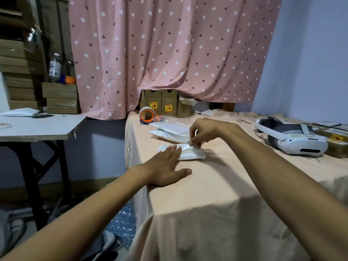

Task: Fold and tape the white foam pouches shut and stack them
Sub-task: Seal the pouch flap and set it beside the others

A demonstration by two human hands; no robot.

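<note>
A white foam pouch (190,154) lies folded on the peach tablecloth (216,185), in the middle of the table. My left hand (167,166) lies flat with its fingertips pressing the pouch's left end. My right hand (207,131) pinches the pouch's folded flap at its upper right edge between thumb and fingers. Just behind it sits a small stack of white foam pouches (169,131). A tape roll with an orange core (146,115) stands on edge at the table's far left corner.
A white headset (293,138) rests at the right of the table, with flat boxes (337,140) beside it. Cardboard boxes (162,102) stand at the back under a pink curtain. A grey side table (37,127) on the left holds another white pouch (20,112).
</note>
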